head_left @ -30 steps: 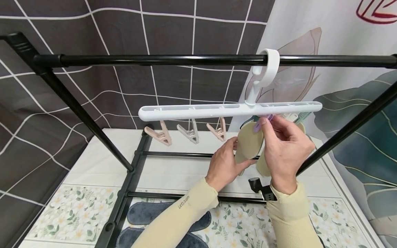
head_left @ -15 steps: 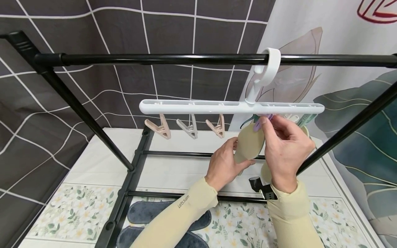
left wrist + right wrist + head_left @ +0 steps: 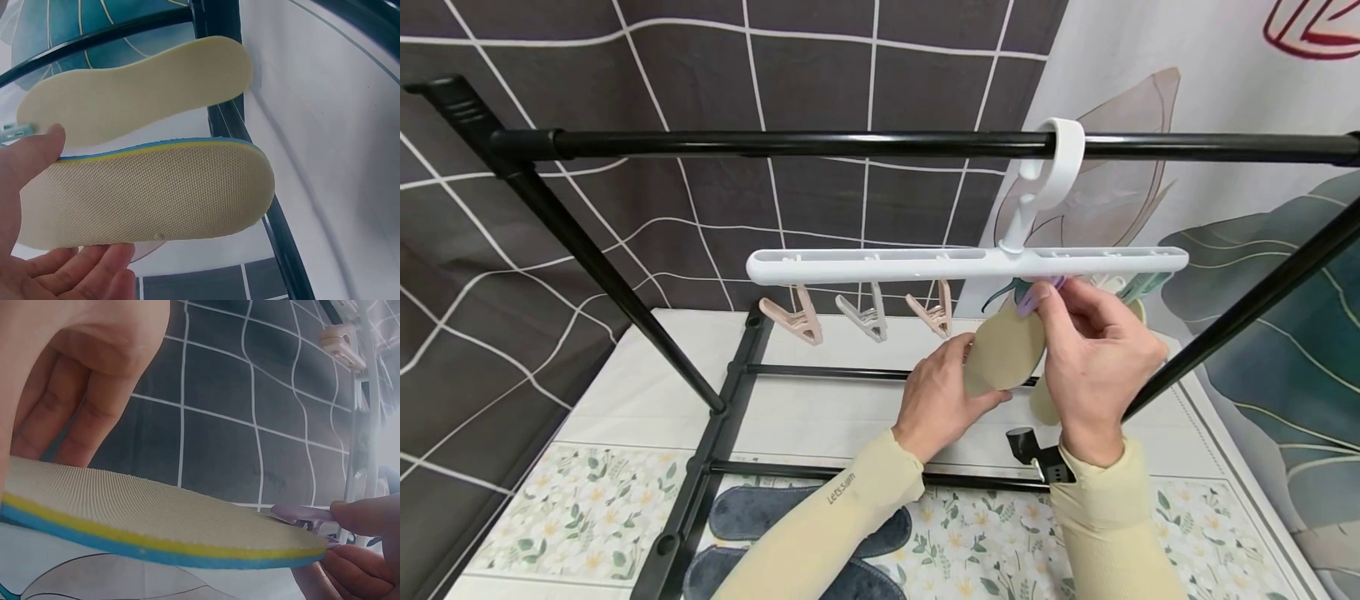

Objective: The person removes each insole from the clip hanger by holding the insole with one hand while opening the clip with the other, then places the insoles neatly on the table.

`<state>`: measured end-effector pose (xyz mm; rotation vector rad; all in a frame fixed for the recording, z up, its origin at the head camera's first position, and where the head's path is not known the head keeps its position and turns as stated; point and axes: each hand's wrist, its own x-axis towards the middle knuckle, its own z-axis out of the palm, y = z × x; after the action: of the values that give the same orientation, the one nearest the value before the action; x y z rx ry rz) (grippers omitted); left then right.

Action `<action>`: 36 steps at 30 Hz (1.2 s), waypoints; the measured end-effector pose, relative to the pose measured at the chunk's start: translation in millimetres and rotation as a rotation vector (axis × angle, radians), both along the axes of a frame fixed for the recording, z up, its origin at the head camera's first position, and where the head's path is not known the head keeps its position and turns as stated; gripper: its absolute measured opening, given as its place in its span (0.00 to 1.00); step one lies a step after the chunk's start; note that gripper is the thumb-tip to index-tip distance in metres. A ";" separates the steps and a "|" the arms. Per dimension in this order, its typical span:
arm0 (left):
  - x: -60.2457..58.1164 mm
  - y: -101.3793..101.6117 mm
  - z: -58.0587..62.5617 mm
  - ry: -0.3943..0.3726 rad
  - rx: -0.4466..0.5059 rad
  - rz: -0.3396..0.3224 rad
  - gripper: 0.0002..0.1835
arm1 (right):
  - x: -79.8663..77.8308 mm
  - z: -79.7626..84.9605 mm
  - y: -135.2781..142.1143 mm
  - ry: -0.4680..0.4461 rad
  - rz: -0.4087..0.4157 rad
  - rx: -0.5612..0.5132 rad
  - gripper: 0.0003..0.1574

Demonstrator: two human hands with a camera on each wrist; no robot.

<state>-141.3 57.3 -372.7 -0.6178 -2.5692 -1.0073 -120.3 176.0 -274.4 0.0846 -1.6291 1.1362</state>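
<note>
A beige insole (image 3: 1003, 354) with yellow and blue layers along its edge hangs below the white hanger (image 3: 880, 265). My left hand (image 3: 936, 400) holds it, thumb along one edge and fingers along the other in the left wrist view. At the insole's upper end, my right hand (image 3: 1097, 367) pinches a purple clothes clip (image 3: 1033, 300) on the hanger. In the right wrist view the clip (image 3: 300, 514) sits at the insole's tip; how firmly it bites is hard to tell. A second insole (image 3: 137, 87) hangs behind, near a pale green clip (image 3: 15, 132).
The hanger hooks over a black rack bar (image 3: 790, 144). Pink (image 3: 793, 317), grey (image 3: 867, 315) and another pink clip (image 3: 934, 312) dangle from its left half. A dark grid curtain (image 3: 700, 92) stands behind. Dark slippers (image 3: 775, 512) lie on the floor below.
The hanger and its clips have shifted slightly to the right. The held insole has turned a little, showing its face wider. Both hands keep their holds.
</note>
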 end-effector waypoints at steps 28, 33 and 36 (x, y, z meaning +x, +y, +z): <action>0.4 -6.5 -6.0 0.008 -0.140 0.043 0.44 | -0.4 -3.5 10.8 -0.050 -0.061 0.004 0.09; 1.3 -6.8 -7.6 0.027 -0.176 0.050 0.44 | 0.2 -3.8 12.4 -0.043 -0.065 0.008 0.09; 1.6 -7.4 -8.3 0.031 -0.188 0.050 0.44 | 0.5 -3.9 13.2 -0.041 -0.064 0.013 0.09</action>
<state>-139.8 50.0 -381.1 -0.6076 -2.6573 -0.7401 -119.8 189.2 -278.3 0.0175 -1.6644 1.0849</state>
